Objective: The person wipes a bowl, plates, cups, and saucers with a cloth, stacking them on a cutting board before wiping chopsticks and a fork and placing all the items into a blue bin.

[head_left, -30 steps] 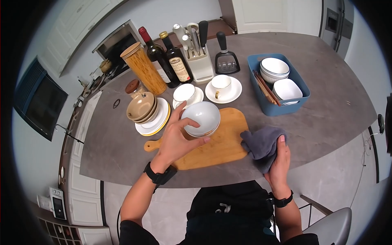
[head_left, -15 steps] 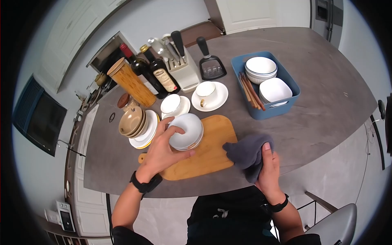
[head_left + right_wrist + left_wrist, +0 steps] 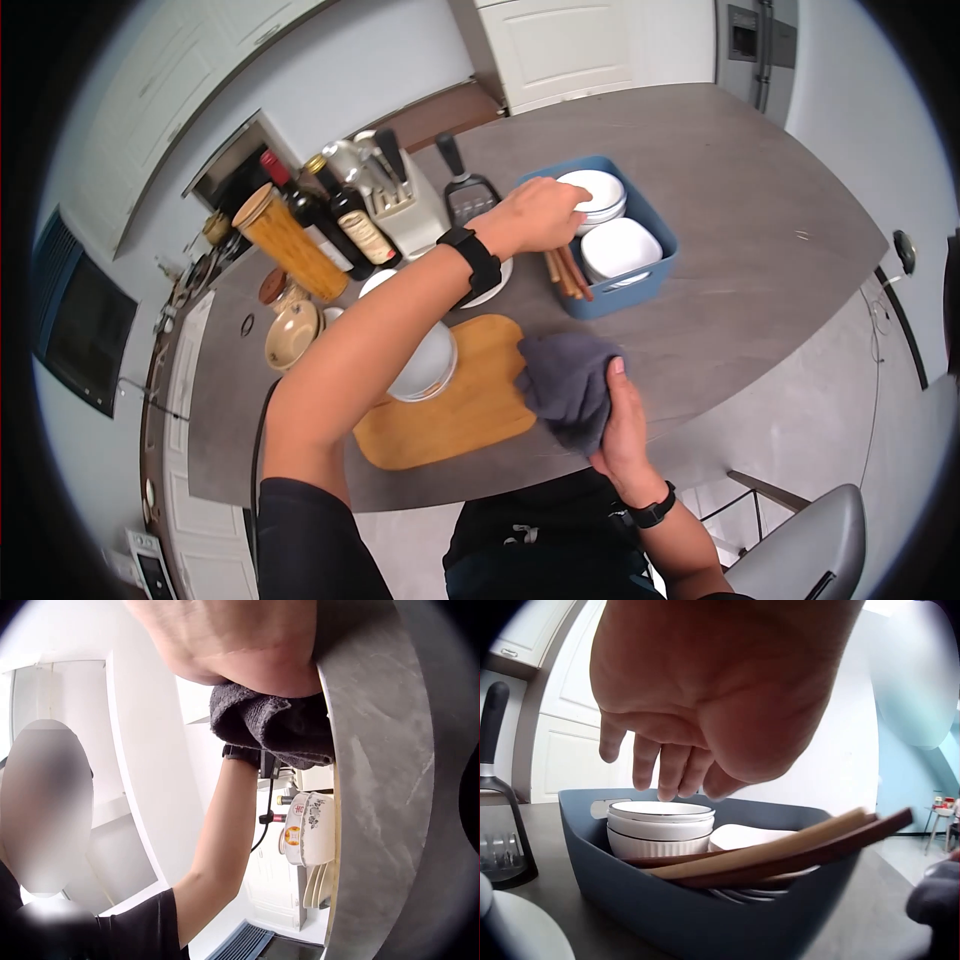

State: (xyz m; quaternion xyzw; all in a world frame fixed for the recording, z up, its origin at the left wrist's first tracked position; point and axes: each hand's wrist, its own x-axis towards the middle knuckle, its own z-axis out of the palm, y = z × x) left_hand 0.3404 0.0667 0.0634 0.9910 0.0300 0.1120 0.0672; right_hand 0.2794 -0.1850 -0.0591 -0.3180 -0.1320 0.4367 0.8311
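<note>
My left hand [image 3: 540,215] reaches over the blue bin [image 3: 625,298], its fingers hanging down above a stack of round white bowls [image 3: 660,825] in the left wrist view. Beside that stack in the bin are square white dishes [image 3: 620,248], and wooden chopsticks [image 3: 780,851] lean across the near side. My right hand [image 3: 625,425] grips a bunched dark grey cloth [image 3: 570,385] near the counter's front edge. On the wooden cutting board [image 3: 480,410] sit stacked bowls [image 3: 435,360], partly hidden behind my left forearm; the right wrist view shows a printed pattern on their side.
Behind the board stand a knife block [image 3: 415,220], two dark bottles [image 3: 362,235], a jar of pasta [image 3: 290,245] and a black-handled kitchen tool [image 3: 465,190]. Brown bowls [image 3: 292,338] sit at the left. A grey chair [image 3: 815,545] stands at the lower right.
My left hand has left the bowls on the cutting board and moved forward and right to the bin. My right hand still holds the cloth. The head view has shifted.
</note>
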